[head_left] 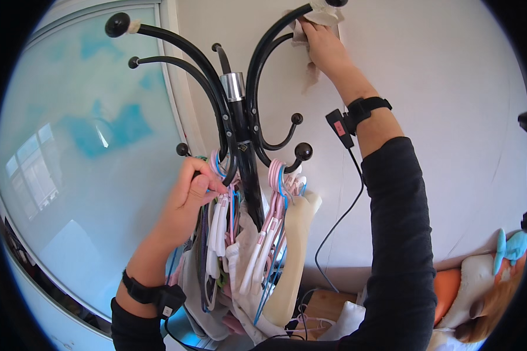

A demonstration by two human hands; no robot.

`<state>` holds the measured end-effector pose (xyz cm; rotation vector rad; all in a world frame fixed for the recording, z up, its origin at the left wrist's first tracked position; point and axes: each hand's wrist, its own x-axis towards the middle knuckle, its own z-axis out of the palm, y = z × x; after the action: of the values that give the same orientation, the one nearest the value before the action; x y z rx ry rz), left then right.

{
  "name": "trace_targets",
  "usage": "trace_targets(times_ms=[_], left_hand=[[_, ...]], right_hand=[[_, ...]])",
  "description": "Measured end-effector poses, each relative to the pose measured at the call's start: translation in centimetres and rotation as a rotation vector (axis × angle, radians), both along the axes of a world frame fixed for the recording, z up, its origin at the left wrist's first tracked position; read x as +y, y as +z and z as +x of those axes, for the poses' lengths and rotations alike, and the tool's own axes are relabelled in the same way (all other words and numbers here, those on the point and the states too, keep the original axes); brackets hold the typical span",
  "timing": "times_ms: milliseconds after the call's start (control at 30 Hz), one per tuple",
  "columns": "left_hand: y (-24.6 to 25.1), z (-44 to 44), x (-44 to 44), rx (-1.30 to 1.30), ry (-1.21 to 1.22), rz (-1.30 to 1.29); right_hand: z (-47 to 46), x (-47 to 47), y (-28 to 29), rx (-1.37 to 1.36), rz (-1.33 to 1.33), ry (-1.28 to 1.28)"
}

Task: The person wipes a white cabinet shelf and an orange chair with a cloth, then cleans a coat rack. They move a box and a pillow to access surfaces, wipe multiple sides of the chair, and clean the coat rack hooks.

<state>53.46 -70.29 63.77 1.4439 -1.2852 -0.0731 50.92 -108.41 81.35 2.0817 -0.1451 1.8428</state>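
Observation:
A black metal coat rack [243,118] with curved arms and ball tips stands in front of me. My right hand [327,49] is raised to its upper right arms and presses a crumpled, light-coloured cloth [301,33] there. More whitish material [326,16] is bunched near the topmost right ball. Lower down, my left hand [197,182] has its fingers curled around a lower left hook of the rack, just above the hanging clothes hangers [217,223]. The fingers partly hide that hook. Pink and blue hangers [276,180] hang from the lower right hook, along with a wide cream hanger [292,259].
A glossy sliding door [83,184] stands to the left and a pale wall [439,109] behind. Cabled black devices are strapped to my left wrist [153,296] and right forearm [360,114]. Plush toys [487,285] lie at lower right, near a wooden surface [331,302].

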Motion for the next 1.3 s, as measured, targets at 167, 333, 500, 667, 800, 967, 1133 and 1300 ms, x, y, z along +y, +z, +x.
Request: trace_targets(times_ms=[167, 333, 500, 667, 800, 967, 1133, 1300], left_hand=[[0.0, 0.0, 0.1, -0.006, 0.038, 0.008], [0.0, 0.4, 0.3, -0.035, -0.015, 0.008], [-0.2, 0.5, 0.0, -0.017, -0.041, -0.013], [-0.1, 0.2, 0.1, -0.016, -0.002, 0.004], [0.0, 0.0, 0.0, -0.008, 0.01, 0.002], [0.0, -0.2, 0.1, -0.017, 0.038, -0.007], [0.1, -0.2, 0.1, -0.005, -0.003, 0.002], [0.1, 0.3, 0.3, -0.005, -0.043, 0.009]], right_hand=[[-1.7, 2.0, -1.1, 0.06, 0.279, 0.169], [-5.3, 5.2, -8.2, 0.383, 0.125, 0.387], [-4.2, 5.4, -15.3, 0.567, -0.13, 0.144], [-2.6, 4.6, -17.8, 0.397, -0.345, 0.293], [-2.1, 5.9, -17.4, 0.676, -0.112, 0.356], [-1.5, 8.0, -14.6, 0.833, 0.414, 0.615], [0.7, 9.2, -11.2, 0.672, 1.153, 1.244], [3.1, 7.5, -5.4, 0.199, 1.456, 1.825]])
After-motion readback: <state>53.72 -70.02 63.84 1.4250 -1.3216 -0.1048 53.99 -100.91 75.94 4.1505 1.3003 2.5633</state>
